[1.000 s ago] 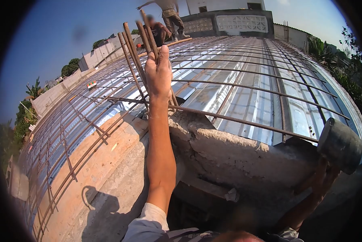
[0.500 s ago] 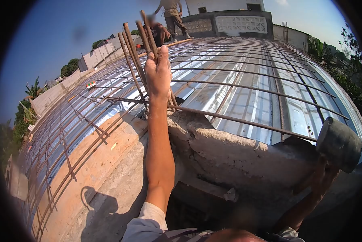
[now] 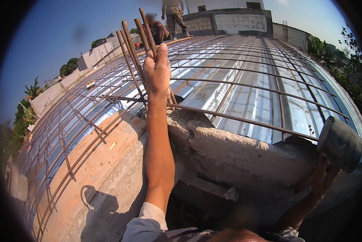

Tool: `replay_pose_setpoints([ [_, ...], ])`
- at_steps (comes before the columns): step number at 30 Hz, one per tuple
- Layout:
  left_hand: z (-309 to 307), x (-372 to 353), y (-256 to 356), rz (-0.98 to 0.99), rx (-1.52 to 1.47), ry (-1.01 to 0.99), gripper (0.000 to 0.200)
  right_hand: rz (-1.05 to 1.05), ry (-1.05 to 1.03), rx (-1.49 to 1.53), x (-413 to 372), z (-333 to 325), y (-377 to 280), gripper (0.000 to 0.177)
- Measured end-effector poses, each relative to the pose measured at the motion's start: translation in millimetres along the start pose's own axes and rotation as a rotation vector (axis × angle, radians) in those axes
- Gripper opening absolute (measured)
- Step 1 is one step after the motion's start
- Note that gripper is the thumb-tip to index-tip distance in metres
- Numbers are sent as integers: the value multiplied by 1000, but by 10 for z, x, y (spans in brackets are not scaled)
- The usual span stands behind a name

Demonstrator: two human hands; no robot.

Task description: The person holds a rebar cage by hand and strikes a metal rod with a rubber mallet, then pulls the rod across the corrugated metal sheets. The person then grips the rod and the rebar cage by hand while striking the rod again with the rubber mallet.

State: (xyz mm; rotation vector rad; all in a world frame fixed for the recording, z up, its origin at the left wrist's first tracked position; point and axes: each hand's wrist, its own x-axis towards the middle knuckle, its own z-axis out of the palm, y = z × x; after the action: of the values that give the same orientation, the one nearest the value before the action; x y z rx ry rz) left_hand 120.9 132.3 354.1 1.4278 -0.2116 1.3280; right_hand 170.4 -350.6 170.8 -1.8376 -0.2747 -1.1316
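Note:
My left hand [image 3: 157, 72] reaches up in the middle, fingers wrapped round upright rusty rebar rods [image 3: 147, 32] with the thumb pointing up. Several of these rods rise together from the corner of a rough concrete wall [image 3: 225, 145]. Low on the right, my right hand [image 3: 325, 175] is closed against the underside of a dark, bucket-shaped container [image 3: 339, 144], which is tilted. Part of that hand is in shade, and the inside of the container is hidden.
A rebar grid [image 3: 245, 85] spans ribbed metal sheets [image 3: 245, 117]. An orange-brown ledge [image 3: 104, 141] runs along the left. Farther back, one person [image 3: 173, 18] stands and another [image 3: 156, 30] crouches. A patterned block wall [image 3: 241, 23] stands behind.
The standing person in the background has shifted slightly and lowered an outstretched arm. My hands keep their hold on the rebar and the bucket, almost unmoved.

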Motion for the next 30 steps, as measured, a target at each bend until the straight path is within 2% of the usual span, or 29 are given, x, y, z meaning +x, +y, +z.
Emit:
replay_pose_setpoints([
  [11,17,-13,12,-13,7,25,26,29,-65,20,20,-55,10,35],
  [20,-19,7,-10,-8,0,-3,22,-4,31,-9,13,6,3,34],
  [25,-24,10,-7,-8,6,-2,22,-57,7,-58,24,-5,54,35],
  [27,-28,10,-10,-10,6,-4,22,26,-9,-17,-2,-14,47,37],
  [28,-10,4,1,-10,1,4,23,68,-16,4,-9,-16,44,38],
  [30,35,-17,29,-9,-7,21,30,13,-22,-10,0,-24,66,38],
])
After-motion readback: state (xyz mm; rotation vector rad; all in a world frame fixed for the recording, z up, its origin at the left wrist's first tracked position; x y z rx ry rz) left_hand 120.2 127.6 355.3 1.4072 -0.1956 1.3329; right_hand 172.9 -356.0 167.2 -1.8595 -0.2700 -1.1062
